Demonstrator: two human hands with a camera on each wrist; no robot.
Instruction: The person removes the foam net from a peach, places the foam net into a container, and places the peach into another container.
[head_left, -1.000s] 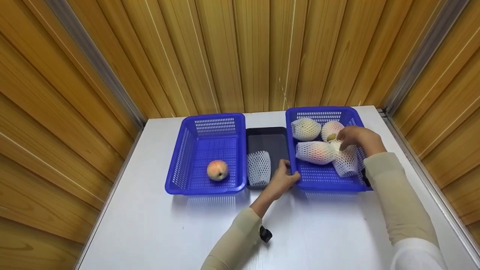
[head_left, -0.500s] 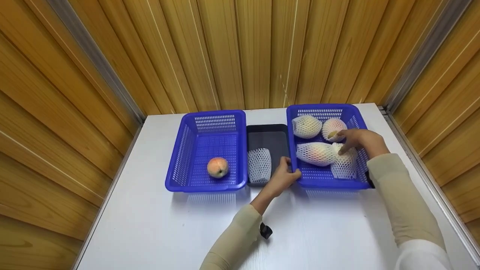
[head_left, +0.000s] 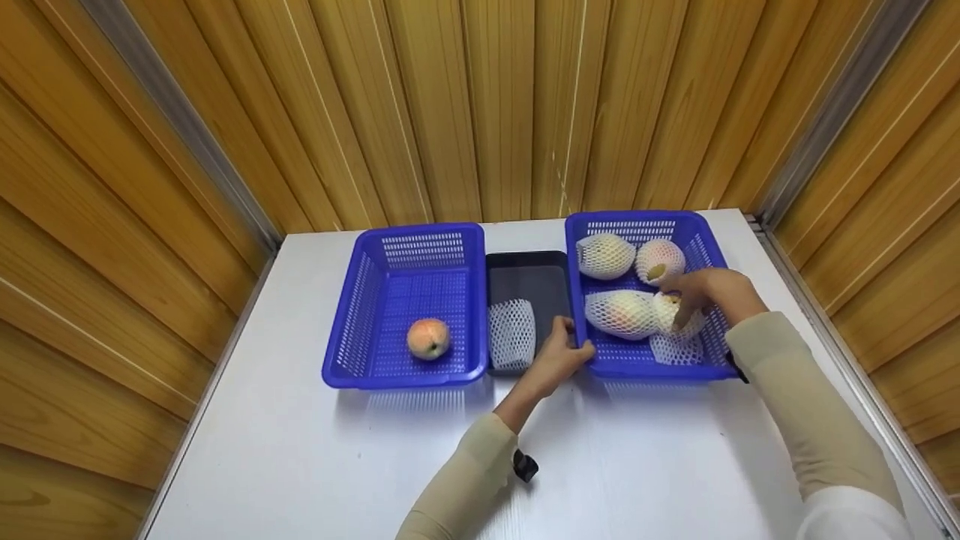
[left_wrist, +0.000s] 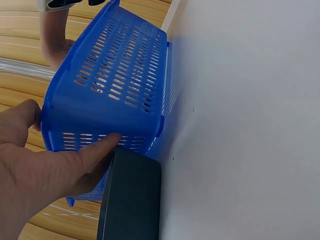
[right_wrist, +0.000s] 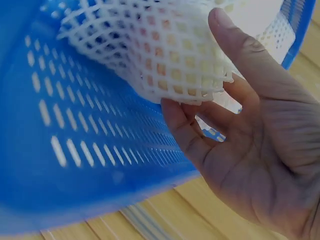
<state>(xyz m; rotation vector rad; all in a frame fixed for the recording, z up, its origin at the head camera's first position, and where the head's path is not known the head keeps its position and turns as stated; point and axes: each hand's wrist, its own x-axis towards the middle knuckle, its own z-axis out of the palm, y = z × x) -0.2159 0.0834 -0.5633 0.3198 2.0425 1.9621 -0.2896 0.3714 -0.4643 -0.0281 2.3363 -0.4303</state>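
Inside the right blue basket (head_left: 645,369), my right hand (head_left: 709,289) holds a peach in a white foam net (head_left: 667,324). A spot of orange skin shows at the net's end. In the right wrist view my thumb lies on one side of the netted fruit (right_wrist: 170,55) and fingertips support it from below. My left hand (head_left: 553,360) grips the same basket at its near left corner, fingers and thumb on its wall and rim. Beside the held fruit lies another net-wrapped fruit (head_left: 619,313); two more, one pale (head_left: 606,256) and one pinkish (head_left: 660,259), sit behind.
The left blue basket (head_left: 405,381) contains one bare peach (head_left: 429,341). Between the baskets a black tray (head_left: 529,281) carries a loose white foam net (head_left: 512,334). All stand on a white table (head_left: 300,450), with wood-patterned walls (head_left: 480,112) at the back and sides.
My right hand has turned the netted peach and shifted slightly toward the basket's front; orange skin now shows at the net's end. My left hand keeps its grip on the basket.
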